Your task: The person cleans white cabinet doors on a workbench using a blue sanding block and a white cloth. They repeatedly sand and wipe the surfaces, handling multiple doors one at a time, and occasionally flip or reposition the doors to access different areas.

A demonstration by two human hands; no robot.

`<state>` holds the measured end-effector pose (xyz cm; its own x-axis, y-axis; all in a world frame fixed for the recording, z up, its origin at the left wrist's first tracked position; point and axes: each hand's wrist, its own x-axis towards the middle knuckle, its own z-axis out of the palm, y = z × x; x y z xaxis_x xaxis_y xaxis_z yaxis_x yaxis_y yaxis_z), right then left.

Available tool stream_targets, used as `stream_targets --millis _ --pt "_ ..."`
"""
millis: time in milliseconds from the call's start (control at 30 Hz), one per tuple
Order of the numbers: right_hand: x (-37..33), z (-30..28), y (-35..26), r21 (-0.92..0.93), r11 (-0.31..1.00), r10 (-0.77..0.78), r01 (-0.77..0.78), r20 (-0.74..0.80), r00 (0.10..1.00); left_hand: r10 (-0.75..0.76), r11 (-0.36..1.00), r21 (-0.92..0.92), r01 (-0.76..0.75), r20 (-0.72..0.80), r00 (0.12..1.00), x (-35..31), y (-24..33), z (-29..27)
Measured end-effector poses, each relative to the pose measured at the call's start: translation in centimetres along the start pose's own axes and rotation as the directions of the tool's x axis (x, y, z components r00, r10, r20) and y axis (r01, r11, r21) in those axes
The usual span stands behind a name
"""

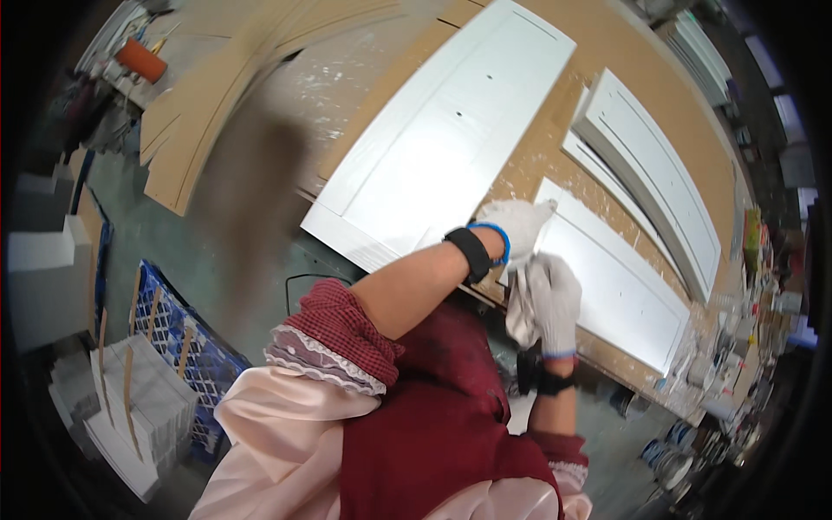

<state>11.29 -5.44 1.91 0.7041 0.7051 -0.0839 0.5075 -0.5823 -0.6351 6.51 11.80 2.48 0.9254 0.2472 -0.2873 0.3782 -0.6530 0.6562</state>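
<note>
My left hand [511, 227], in a whitish work glove, holds the near left end of a small white panel [607, 269] lying on the table. Its fingers reach over the panel's top, and the thumb side is partly hidden. My right hand [555, 299], gloved too, is closed around a crumpled pale cloth [522, 314] beside the panel's near edge. Black bands wrap both wrists. A long white panel [442, 130] with two small dark holes lies just left of my left hand.
Curved white panels [650, 173] rest stacked at the right of the brown worktable [524, 169]. Brown boards [208, 121] lie at upper left. White pieces [152, 407] stand by a blue plastic pallet [204, 347]. Cans [667, 464] crowd the lower right. A dark blur crosses the left side.
</note>
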Motion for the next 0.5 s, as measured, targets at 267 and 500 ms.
stream_targets --millis 267,500 --pt "-3.0 -5.1 3.9 0.43 0.849 0.397 -0.307 -0.136 0.908 0.114 0.976 -0.194 -0.098 0.073 0.991 -8.0 1.4 -0.7" --pt "-2.4 -4.5 9.7 0.243 0.932 0.333 -0.27 -0.279 0.901 0.195 0.854 -0.517 -0.051 0.227 0.954 -14.7 -1.5 -1.8"
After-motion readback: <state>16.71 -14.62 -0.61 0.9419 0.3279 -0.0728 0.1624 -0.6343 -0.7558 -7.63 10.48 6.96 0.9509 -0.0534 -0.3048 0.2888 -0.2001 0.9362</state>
